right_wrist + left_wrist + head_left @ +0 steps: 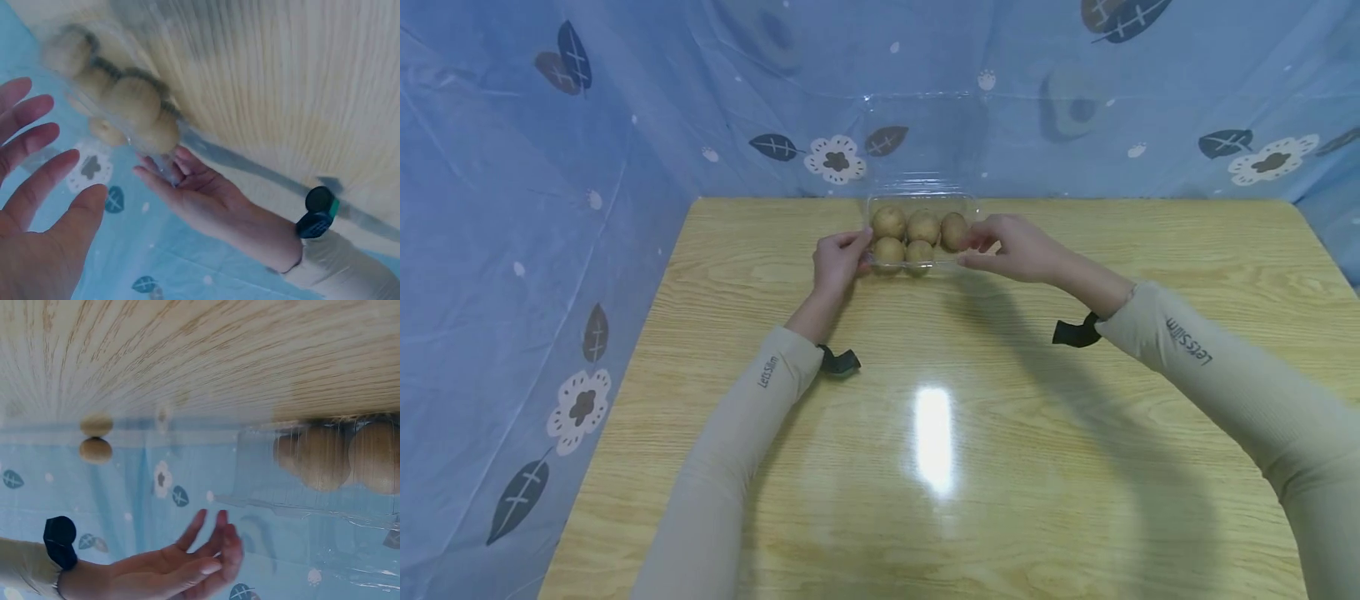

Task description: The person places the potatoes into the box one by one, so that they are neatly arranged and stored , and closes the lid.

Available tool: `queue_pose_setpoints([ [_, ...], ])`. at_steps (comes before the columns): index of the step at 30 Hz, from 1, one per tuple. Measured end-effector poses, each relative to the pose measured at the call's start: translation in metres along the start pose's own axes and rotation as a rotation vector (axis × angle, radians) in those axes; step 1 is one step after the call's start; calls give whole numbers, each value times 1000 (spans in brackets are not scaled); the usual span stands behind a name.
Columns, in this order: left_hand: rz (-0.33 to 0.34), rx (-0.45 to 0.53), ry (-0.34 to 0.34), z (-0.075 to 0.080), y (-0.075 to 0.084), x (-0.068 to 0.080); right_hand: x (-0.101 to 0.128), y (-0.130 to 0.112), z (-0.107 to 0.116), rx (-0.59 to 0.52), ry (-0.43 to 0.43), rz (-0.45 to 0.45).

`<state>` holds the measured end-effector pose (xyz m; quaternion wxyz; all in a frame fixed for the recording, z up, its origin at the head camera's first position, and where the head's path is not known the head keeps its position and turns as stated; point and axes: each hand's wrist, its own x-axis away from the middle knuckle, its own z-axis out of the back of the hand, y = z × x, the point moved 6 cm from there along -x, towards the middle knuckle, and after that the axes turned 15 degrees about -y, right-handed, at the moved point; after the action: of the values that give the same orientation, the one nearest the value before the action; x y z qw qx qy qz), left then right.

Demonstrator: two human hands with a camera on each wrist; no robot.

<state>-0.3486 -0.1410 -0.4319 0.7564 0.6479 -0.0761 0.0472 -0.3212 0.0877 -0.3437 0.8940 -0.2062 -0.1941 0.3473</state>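
Observation:
A clear plastic clamshell box (921, 198) stands at the far middle of the wooden table (925, 433), with its lid (925, 133) raised against the blue cloth. Several round brown fruits (922, 227) lie inside it. My left hand (838, 262) grips the box's left edge, thumb above and fingers below. In the right wrist view that left hand (206, 197) pinches the plastic by the fruits (134, 100). My right hand (1011, 247) hovers at the box's right edge with straight fingers, holding nothing. The left wrist view shows this right hand (187, 565) apart from the box (269, 494).
Blue cloth (550, 208) printed with flowers and leaves walls the table at the back and on both sides. The box sits close to the back edge. Bare tabletop stretches from the box toward me, with a bright light glare (934, 437) on it.

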Motion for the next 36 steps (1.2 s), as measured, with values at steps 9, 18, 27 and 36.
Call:
queue_pose_setpoints([
  [9, 5, -9, -4, 0, 0, -1, 34, 16, 5, 42, 32, -54],
  [18, -6, 1, 4, -1, 3, -1, 79, 50, 2, 95, 18, -199],
  [27, -10, -10, 2, -1, 2, 3, 119, 86, -6, 107, -5, -306],
  [36, 3, 9, 4, -2, 2, 3, 134, 98, -14, 134, -50, -324],
])
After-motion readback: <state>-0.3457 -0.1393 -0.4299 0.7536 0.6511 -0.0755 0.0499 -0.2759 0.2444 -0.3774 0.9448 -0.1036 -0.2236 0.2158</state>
